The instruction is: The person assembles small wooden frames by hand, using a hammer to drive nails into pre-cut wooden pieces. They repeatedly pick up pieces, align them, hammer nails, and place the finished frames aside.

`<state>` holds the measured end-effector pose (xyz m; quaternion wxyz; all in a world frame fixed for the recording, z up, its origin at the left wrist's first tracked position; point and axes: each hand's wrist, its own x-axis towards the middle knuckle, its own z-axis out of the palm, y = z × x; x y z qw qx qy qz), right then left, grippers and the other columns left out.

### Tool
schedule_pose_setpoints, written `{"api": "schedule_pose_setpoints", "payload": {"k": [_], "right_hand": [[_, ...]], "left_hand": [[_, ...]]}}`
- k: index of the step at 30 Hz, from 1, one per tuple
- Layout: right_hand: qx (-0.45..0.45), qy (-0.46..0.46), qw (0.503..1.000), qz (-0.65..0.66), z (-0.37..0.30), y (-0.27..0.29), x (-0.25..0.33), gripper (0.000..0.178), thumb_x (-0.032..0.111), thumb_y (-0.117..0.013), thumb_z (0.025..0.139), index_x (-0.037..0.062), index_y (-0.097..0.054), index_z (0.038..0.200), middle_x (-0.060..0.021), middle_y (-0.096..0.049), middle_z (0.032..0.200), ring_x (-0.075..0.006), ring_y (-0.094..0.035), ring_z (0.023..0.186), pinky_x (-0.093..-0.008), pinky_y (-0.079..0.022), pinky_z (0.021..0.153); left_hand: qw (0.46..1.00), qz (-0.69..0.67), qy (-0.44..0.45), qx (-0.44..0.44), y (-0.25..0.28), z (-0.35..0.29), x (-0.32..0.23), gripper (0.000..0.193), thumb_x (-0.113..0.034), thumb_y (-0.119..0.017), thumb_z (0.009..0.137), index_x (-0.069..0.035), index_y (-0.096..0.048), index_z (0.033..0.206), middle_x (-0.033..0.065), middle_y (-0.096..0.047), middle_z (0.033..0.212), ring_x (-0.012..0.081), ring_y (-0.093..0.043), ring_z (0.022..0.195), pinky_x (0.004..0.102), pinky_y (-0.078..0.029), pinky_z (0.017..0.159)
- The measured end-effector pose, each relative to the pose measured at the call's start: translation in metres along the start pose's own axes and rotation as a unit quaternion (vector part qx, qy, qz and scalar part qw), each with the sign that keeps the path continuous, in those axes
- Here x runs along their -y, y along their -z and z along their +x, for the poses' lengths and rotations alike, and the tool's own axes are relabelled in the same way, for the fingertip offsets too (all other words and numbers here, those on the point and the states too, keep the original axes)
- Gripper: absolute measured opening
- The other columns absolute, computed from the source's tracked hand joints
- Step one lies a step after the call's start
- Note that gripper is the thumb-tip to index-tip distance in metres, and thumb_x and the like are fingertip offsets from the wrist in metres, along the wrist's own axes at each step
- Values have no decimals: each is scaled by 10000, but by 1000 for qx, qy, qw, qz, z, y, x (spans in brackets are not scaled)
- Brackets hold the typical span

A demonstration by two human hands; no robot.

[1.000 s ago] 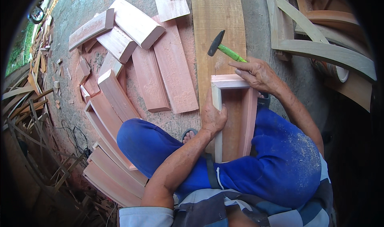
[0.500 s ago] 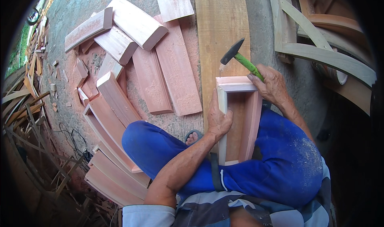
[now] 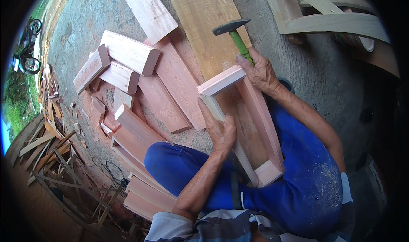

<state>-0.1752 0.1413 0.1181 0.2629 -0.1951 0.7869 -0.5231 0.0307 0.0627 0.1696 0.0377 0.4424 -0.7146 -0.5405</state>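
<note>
A long, narrow wooden frame [image 3: 265, 131] made of pale pinkish boards rests against my legs, its far end tilted toward the left. My left hand [image 3: 222, 133] grips the frame's left side board, fingers along the outside and thumb over the inner edge. Beyond the far end piece, my right hand [image 3: 262, 73] is wrapped round the green handle of a hammer [image 3: 232, 27]. The dark hammer head hangs above a wide brown plank, apart from the frame. No nail can be made out at the frame now.
The brown plank [image 3: 208, 24] lies on the concrete floor ahead. Pinkish board pieces [image 3: 132, 52] are heaped at the left, with sawdust around them. Scrap wood [image 3: 51, 144] piles up at the far left. Curved pale wooden parts [image 3: 336, 24] stand at the far right.
The view has turned. The frame's far end has swung leftward and more of its near end shows. The hammer has turned in my right hand, its head now lying more level.
</note>
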Motion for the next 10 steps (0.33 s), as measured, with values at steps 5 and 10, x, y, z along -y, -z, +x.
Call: {"api": "schedule_pose_setpoints", "payload": {"k": [5, 10], "right_hand": [[-163, 57, 985, -21, 5, 6, 14, 308, 339, -578, 1096, 33, -543, 1082, -151, -575, 822, -282, -603, 743, -431, -511, 716], [-187, 3, 981, -43, -1, 16, -15, 359, 326, -622, 1073, 52, -492, 1264, -179, -641, 956, -348, -683, 861, -456, -532, 783]], "left_hand": [[996, 57, -64, -27, -12, 83, -32, 944, 14, -567, 825, 72, -102, 1644, 342, -488, 1457, 408, -547, 1318, 421, -439, 1103], [990, 87, -113, 4, -29, 101, -60, 963, -32, -607, 825, 200, -70, 1590, 438, -167, 1649, 532, -146, 1581, 497, -121, 1314]]}}
